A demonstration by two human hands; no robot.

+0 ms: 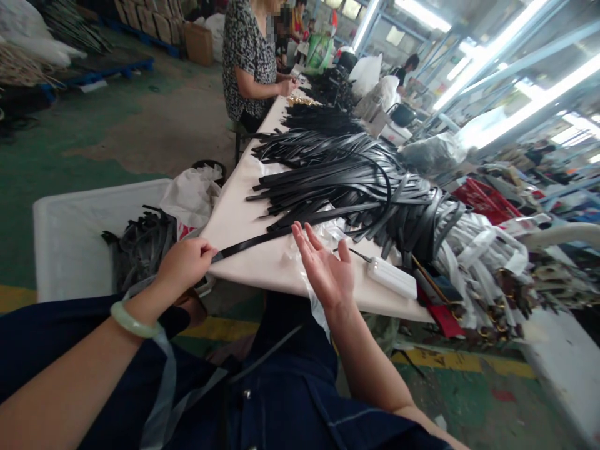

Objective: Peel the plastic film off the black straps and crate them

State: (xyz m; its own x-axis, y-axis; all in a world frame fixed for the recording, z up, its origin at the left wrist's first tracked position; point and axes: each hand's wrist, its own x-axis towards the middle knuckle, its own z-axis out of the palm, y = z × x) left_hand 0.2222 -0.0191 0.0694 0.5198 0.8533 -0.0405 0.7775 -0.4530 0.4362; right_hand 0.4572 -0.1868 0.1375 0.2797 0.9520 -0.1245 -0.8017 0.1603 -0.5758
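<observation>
My left hand is closed on the end of a flat black strap at the table's left corner. From there the strap runs right across the tabletop toward a heap of black straps, passing behind my right hand. Palm up and fingers apart, my right hand is over the front of the table and holds nothing. A strip of clear film hangs below my left wrist, and more clear plastic lies beside my right hand.
A white bin with dark straps stands left of the pale table. On the table lie a white power strip and, further right, wrapped strap bundles. A co-worker is at the table's far left side.
</observation>
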